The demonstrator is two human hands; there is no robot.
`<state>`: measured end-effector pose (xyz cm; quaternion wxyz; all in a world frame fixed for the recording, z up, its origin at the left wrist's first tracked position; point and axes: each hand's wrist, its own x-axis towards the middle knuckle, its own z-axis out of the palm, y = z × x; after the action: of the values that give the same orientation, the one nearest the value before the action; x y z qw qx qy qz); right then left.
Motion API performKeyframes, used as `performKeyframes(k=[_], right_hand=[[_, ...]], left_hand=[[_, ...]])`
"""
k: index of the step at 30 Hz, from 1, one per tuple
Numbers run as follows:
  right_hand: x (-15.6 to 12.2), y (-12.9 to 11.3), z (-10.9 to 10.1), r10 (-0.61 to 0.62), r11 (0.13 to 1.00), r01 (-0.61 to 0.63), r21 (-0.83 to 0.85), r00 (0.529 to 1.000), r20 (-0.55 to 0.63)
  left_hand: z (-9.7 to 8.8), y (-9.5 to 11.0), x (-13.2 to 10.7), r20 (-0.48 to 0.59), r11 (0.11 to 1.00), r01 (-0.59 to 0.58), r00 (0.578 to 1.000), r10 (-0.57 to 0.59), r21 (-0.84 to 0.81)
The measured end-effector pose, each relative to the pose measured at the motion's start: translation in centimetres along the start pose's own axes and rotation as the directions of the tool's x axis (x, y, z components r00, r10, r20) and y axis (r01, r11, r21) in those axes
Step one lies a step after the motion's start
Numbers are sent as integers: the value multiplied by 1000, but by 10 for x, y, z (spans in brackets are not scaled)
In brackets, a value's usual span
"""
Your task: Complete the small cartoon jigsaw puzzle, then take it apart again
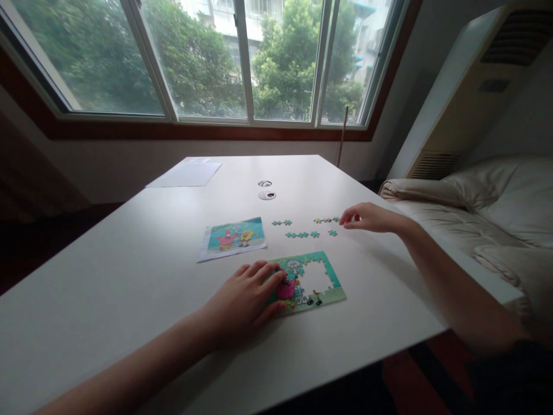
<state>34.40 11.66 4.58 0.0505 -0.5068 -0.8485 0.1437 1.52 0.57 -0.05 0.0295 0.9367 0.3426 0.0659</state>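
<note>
My left hand (248, 294) lies flat with fingers spread over the left side of a jigsaw puzzle (334, 297), covering part of its cartoon picture. The right half of the puzzle has a gap through which the white tabletop shows. Beyond it, my right hand (367, 218) is low over the table, its thumb and forefinger pinched on a small puzzle piece at the right end of a row of loose pieces (326, 220). The fingers partly hide that piece. Nearer to me lie more puzzle pieces (303, 234) and a single piece (332, 233).
Left of the pieces is a printed cartoon picture (237, 236) on paper. Two round discs (266, 196) lie farther back on the white table (129, 265). White sheets (185, 174) rest at the far left corner. A sofa (510, 196) stands at the right.
</note>
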Motion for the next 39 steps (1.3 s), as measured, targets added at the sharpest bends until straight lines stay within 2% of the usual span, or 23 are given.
performKeyframes(k=[3,5,10,16,21,30,35,39], right_hand=[[6,13,7,33,999,-35,13,993,112],[10,19,10,48,999,-51,19,991,121],[12,42,7,120,993,-120,-1,992,-27],[17,67,7,235,967,-250,-52,952,-197],[25,67,12,237,961,-261,-88,947,-217],[21,71,18,270,958,-278,-65,957,-109],[16,75,24,277,955,-286,-83,955,-108],[15,76,24,289,951,-299,-80,950,-123]], left_hand=[[-6,1,7,28,1000,6,1000,-6,-6],[-9,2,12,21,1000,1,1000,-1,-11],[-6,6,24,-18,999,-36,999,36,0],[3,10,30,-51,1000,-20,999,20,8],[6,9,26,-58,1000,-20,998,19,-21],[4,10,7,-137,993,-19,991,3,-119],[1,11,3,-112,991,-58,993,44,-122],[-2,14,4,-109,993,-38,994,26,-113]])
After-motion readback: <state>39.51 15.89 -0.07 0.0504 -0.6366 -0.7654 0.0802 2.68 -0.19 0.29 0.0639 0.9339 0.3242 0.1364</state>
